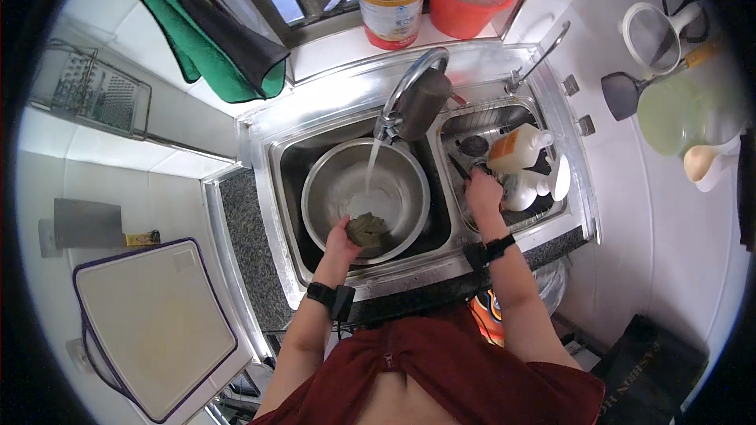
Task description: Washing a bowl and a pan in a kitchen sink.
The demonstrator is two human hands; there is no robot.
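Observation:
My left hand (342, 240) grips a crumpled olive-green wad (366, 229) at the near side of a steel bowl (410, 242); whether it is cloth or leafy matter I cannot tell. The bowl sits in the left basin, and water (372, 165) runs into it from the chrome faucet (407, 85). My right hand (484, 192) reaches down into the wire drain basket (520, 224) in the right basin. By its fingertips lies a thin dark object (458, 166). Its fingers are partly hidden, so a grip is not certain. A dark round scourer (473, 146) and a white bottle with an orange label (514, 150) lie close by.
White pump bottles (525, 189) crowd the basket's right side. A grey cylinder (424, 106) stands behind the faucet. On the sill are a utensil-filled bucket (391, 18) and a red tub (466, 9). A cutting board (156, 330) and a cleaver (87, 223) hang at left.

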